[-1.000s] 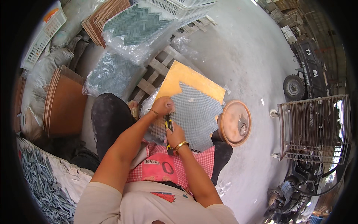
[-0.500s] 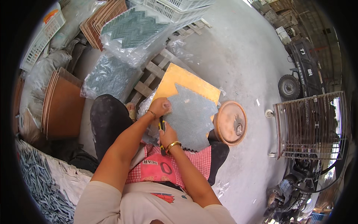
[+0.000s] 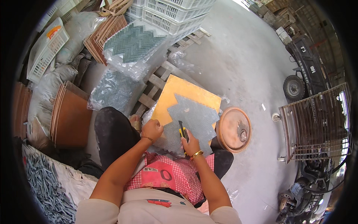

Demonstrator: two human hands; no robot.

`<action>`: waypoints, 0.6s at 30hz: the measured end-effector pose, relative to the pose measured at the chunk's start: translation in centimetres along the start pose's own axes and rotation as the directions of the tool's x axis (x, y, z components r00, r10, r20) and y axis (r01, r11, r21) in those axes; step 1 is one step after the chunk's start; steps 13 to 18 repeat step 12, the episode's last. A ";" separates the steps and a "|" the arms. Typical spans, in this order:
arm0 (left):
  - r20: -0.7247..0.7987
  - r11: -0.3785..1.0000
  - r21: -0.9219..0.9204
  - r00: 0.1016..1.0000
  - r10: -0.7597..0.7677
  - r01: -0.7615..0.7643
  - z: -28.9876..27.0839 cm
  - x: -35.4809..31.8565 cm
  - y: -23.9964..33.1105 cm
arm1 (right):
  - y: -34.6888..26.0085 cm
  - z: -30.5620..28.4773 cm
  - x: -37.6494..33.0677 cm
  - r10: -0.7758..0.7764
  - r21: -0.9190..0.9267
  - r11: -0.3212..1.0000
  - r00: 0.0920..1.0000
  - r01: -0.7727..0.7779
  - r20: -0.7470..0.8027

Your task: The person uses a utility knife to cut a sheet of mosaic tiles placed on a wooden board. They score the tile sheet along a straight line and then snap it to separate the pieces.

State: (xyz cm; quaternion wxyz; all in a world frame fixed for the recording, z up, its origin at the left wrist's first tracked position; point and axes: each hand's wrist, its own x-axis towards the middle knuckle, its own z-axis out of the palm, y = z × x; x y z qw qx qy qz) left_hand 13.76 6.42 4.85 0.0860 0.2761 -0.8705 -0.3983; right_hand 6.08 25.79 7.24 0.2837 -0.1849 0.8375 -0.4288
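A grey, mesh-backed tile sheet (image 3: 195, 117) with zigzag edges lies on a yellow board (image 3: 167, 90) over my lap. My right hand (image 3: 191, 144) is wrapped round a yellow and black utility knife (image 3: 182, 132). Its dark tip points away from me, over the sheet's middle. At the sheet's near left edge, my left hand (image 3: 153, 129) is closed, with loose mesh (image 3: 162, 141) running up to its fingers. The fingertips themselves are hidden. A red checked apron (image 3: 158, 174) covers my lap below the sheet.
An orange-brown lidded bucket (image 3: 234, 130) stands right of the board. Plastic-wrapped herringbone tiles (image 3: 132, 43) and a wooden pallet (image 3: 149, 98) lie ahead left. Brown boards (image 3: 71, 117) lean at left, above loose tile strips (image 3: 46, 190). A wire rack cart (image 3: 315, 123) stands at right.
My right hand and the knife have moved right, away from the left hand, and the knife's tip now shows over the sheet. My left hand has come nearer to me and left.
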 end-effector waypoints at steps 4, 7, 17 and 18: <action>-0.110 0.979 0.172 0.986 0.127 -0.107 1.5 -1.1 -0.8 | 2.2 -0.5 2.7 -0.136 -0.019 0.990 0.988 0.138 0.067; -0.101 0.963 0.244 0.984 0.145 -0.116 2.5 -1.0 -1.5 | 1.8 -0.9 3.3 -0.069 0.143 0.988 0.990 0.052 0.120; 0.000 0.960 0.236 0.988 0.158 -0.153 2.6 1.9 -1.1 | 3.3 -0.7 4.1 -0.077 0.319 0.945 0.997 0.070 0.008; 0.000 0.960 0.236 0.988 0.158 -0.153 2.6 1.9 -1.1 | 3.3 -0.7 4.1 -0.077 0.319 0.945 0.997 0.070 0.008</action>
